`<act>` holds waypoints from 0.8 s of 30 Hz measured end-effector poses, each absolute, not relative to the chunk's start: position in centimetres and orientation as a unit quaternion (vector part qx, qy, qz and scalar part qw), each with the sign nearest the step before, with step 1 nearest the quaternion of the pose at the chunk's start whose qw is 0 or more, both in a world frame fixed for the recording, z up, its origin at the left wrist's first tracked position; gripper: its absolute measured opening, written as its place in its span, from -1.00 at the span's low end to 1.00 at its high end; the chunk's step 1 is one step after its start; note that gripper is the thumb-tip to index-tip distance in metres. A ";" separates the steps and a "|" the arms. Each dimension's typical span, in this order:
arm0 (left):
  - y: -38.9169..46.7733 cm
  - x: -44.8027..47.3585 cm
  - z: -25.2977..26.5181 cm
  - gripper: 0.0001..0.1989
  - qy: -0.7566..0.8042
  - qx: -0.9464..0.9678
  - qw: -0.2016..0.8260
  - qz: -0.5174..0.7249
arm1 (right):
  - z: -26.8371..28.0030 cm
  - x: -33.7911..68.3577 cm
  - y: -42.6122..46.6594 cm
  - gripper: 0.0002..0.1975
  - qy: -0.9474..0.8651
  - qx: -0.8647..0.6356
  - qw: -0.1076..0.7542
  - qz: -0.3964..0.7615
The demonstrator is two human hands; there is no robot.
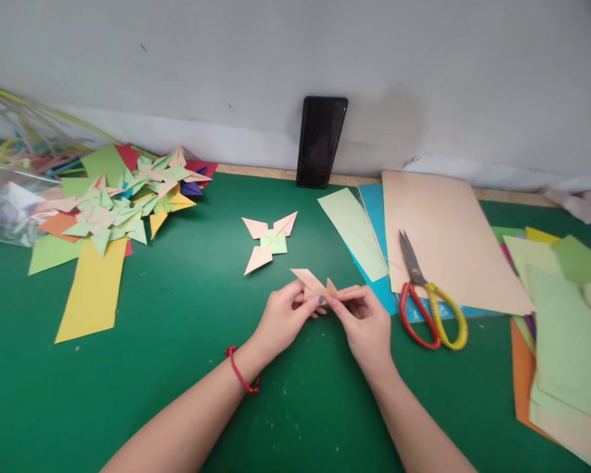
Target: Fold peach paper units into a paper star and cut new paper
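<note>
Green tabletop [128, 381] against a greyish-white wall [201, 59], black upright smartphone [322, 141] leaning there. Left hand [285, 318] and right hand [369, 322] both pinch one folded peach paper piece [312, 282], thumbs on top, held near table centre. Just beyond: flat star-shaped paper figure [274, 242], light-green middle, three peach points. Red-and-yellow-handled metal scissors [415, 274] right of the hands, blades over a large peach paper sheet [440, 230]. Heap of multicoloured folded paper stars [111, 213] far left; loose light-green paper strips [569, 341] far right.
</note>
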State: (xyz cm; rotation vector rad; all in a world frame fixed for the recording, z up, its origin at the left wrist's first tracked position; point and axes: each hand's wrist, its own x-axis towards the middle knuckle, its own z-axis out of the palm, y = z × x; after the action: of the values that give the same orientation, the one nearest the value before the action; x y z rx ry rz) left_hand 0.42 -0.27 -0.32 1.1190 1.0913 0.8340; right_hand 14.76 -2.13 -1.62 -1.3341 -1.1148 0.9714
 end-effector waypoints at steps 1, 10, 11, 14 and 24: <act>-0.2 0.4 -0.3 -0.83 0.476 0.485 0.637 0.366 | -1.6 14.8 -2.1 -0.83 -0.473 -0.563 0.538 0.412; -0.2 0.2 -0.3 -0.83 0.460 0.517 0.633 0.347 | -1.1 15.5 -1.9 -0.89 -0.576 -0.525 0.471 0.413; -0.2 0.2 -0.3 -0.84 0.464 0.523 0.626 0.347 | -1.1 15.5 -1.9 -0.89 -0.573 -0.528 0.474 0.411; -0.4 0.3 -0.3 -0.83 0.466 0.530 0.618 0.347 | -1.1 15.4 -2.0 -0.89 -0.561 -0.534 0.479 0.413; -0.5 0.4 0.1 -0.72 0.503 0.579 0.559 0.315 | -0.4 15.1 -2.3 -0.85 -0.493 -0.538 0.495 0.472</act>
State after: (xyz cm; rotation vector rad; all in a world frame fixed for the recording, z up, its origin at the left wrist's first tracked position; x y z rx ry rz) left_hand 0.36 -0.54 0.14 1.3650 1.1867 0.7430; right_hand 15.08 -2.27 -0.44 -1.3029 -1.1946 1.1446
